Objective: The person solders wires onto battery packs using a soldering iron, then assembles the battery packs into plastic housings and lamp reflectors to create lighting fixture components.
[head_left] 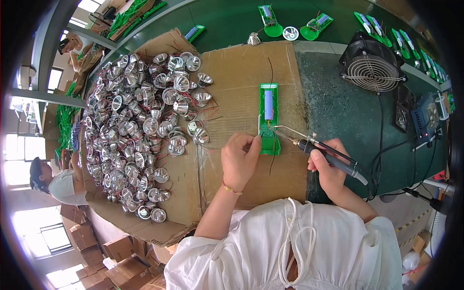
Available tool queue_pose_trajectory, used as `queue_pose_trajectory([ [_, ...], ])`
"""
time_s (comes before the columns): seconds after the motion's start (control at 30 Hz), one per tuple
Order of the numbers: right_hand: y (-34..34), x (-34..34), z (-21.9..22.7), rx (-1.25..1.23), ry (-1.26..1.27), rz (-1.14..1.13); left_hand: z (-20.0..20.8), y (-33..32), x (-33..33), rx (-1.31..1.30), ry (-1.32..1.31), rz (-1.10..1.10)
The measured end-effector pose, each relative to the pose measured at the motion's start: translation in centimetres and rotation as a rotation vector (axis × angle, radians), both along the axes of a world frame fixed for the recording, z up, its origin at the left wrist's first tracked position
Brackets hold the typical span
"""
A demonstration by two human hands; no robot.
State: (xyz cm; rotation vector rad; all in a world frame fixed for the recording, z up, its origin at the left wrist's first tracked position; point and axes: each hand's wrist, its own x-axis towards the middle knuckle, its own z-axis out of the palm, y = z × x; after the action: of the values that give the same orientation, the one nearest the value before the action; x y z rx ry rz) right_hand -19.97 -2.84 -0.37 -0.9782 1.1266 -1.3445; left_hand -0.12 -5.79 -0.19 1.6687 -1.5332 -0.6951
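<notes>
A green plastic lamp housing (264, 145) lies upright on the cardboard, with a blue cylindrical battery (268, 105), a small circuit board and dark wires sticking out at both ends. My left hand (240, 159) is closed at its lower left edge, thumb and forefinger against the housing; the fingertips are partly hidden. In my right hand (331, 164) is a soldering iron (309, 147) with a thin metal feed tube (294, 131). Its tip reaches the board just below the battery.
Many silver reflector cups (140, 111) with wires fill the cardboard at left. A black fan (371, 72) and a blue control box (427, 118) stand at right. More green housings (316, 26) line the back. Two people are at left.
</notes>
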Motion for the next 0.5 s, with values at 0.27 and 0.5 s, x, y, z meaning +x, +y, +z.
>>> queue_pose_trajectory([
  [0.27, 0.9, -1.0, -0.3, 0.006, -0.006, -0.017, 0.0, 0.1, -0.2, -0.009, 0.002, 0.013],
  [0.5, 1.2, -1.3, -0.4, 0.004, 0.009, -0.02, 0.3, 2.0, 1.6, -0.152, 0.126, -0.193],
])
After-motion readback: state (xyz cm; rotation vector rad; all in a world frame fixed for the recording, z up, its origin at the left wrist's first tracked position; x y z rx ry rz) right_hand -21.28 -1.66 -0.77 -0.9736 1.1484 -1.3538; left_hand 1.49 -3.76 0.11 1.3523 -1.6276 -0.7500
